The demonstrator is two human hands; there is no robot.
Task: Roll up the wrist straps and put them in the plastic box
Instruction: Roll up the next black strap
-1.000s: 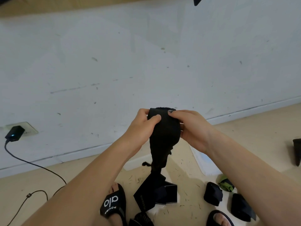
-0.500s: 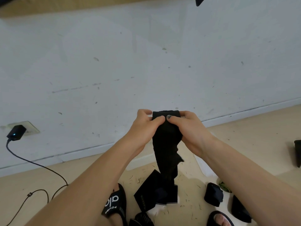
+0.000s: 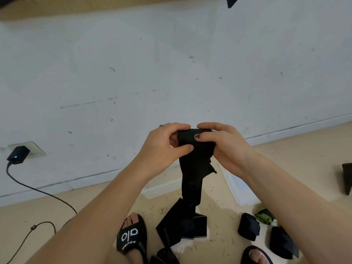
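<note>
A black wrist strap (image 3: 191, 168) hangs in front of me, its top end partly rolled. My left hand (image 3: 162, 147) pinches the roll from the left and my right hand (image 3: 222, 145) grips it from the right, thumb across the front. The strap's loose tail drops down toward the floor. A clear plastic box (image 3: 240, 189) lies on the floor below my right forearm, mostly hidden by it. More black straps (image 3: 181, 225) lie unrolled on the floor between my feet. Two rolled black straps (image 3: 248, 226) sit at the lower right, next to a green one (image 3: 263, 218).
A white wall rises just ahead, with a charger (image 3: 18, 155) plugged into a socket at the left and its cable (image 3: 38, 191) trailing over the beige floor. My feet in black slides (image 3: 131, 237) stand at the bottom. A dark object (image 3: 346, 178) stands at the right edge.
The roll at the strap's top has grown and tightened between my hands. The hanging tail has become shorter and lifted off the pile on the floor.
</note>
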